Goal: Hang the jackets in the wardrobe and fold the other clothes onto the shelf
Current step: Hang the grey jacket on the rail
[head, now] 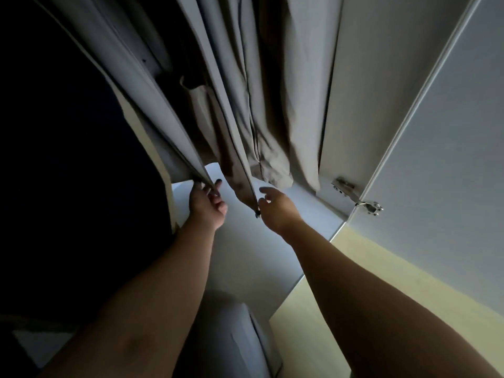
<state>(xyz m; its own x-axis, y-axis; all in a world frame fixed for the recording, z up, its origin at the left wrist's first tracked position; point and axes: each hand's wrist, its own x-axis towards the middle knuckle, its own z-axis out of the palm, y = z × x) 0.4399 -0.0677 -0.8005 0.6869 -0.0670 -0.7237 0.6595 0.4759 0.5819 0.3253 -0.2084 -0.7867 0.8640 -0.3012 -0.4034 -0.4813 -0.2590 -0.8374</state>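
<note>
A grey jacket (pixel 245 91) hangs inside the white wardrobe (pixel 381 77), its front open and its zipper edges trailing down. My left hand (pixel 207 204) grips the bottom corner of the jacket's left front panel, fingers curled round the hem. My right hand (pixel 275 211) pinches the lower end of the right front panel at the zipper's end (pixel 257 213), thumb and a finger on the edge while the other fingers spread loosely. The hanger and rail are out of sight above.
The open wardrobe door (pixel 450 132) stands at the right, its metal hinge (pixel 357 196) low on the side wall. A white shelf floor (pixel 245 255) lies beneath the jacket. A dark garment (pixel 68 159) fills the left. A pale folded cloth (pixel 231 336) lies below.
</note>
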